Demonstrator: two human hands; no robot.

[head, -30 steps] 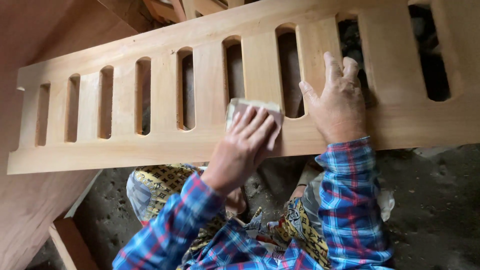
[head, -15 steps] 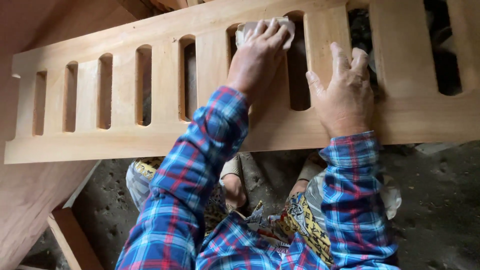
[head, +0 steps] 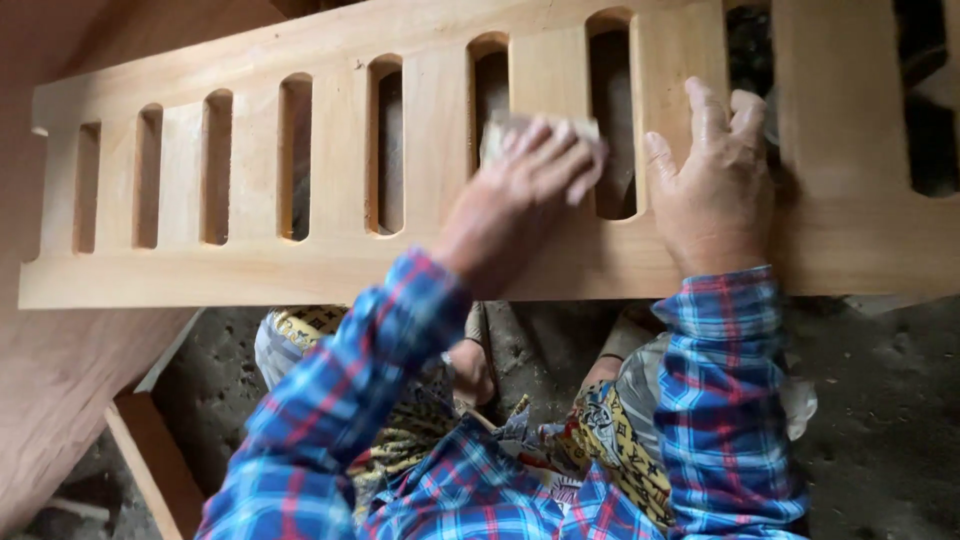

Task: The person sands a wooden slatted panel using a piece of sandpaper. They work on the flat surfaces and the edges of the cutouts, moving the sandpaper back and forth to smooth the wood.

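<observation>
A long pale wooden panel (head: 250, 265) with several upright slots lies across my lap. My left hand (head: 520, 190) presses a folded piece of sandpaper (head: 500, 128) flat against the slat between two slots, blurred by motion. My right hand (head: 712, 190) rests flat on the panel to the right, fingers spread, with the fingertips at the edge of a slot. Both arms wear blue and red plaid sleeves.
Reddish wooden boards (head: 50, 400) lean at the left, with a wooden piece (head: 150, 470) on the ground below them. Dark dusty ground (head: 880, 400) lies under the panel at the right. My knees in patterned cloth (head: 300, 340) sit beneath the panel.
My left hand with the sandpaper went up the slat to the panel's top rail, then came back down to mid-slat. My right hand stayed pressed on the panel.
</observation>
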